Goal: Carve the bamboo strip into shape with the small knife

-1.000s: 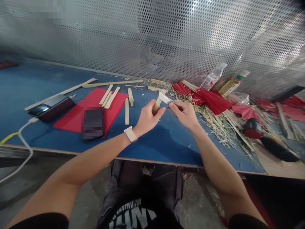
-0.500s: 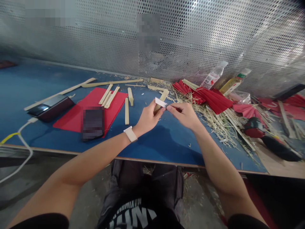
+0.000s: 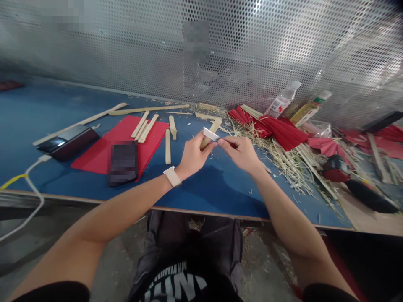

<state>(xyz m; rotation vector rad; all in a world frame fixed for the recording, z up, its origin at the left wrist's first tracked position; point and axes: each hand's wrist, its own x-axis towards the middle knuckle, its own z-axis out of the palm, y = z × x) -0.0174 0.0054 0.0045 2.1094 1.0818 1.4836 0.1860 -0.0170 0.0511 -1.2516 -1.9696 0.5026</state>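
Above the blue table, my left hand point(image 3: 195, 154) is closed around a flat pale bamboo strip point(image 3: 214, 125), whose upper end sticks out away from me. My right hand point(image 3: 241, 152) pinches the dark handle end of a small knife. The knife's light blade point(image 3: 210, 134) lies slantwise across the strip and points up and left. Both hands' fingertips are close together near the base of the blade. Part of the strip is hidden behind my left fingers.
Several bamboo pieces point(image 3: 168, 147) and a black phone point(image 3: 122, 162) on a red folder point(image 3: 94, 155) lie left. Beyond my right hand are shavings point(image 3: 285, 165), red folded fans point(image 3: 281, 131) and two bottles point(image 3: 283, 100). A perforated metal panel point(image 3: 141, 54) stands behind.
The blade has shifted slightly left across the strip, and my right hand has moved a little left with it. My left hand keeps its hold on the strip.
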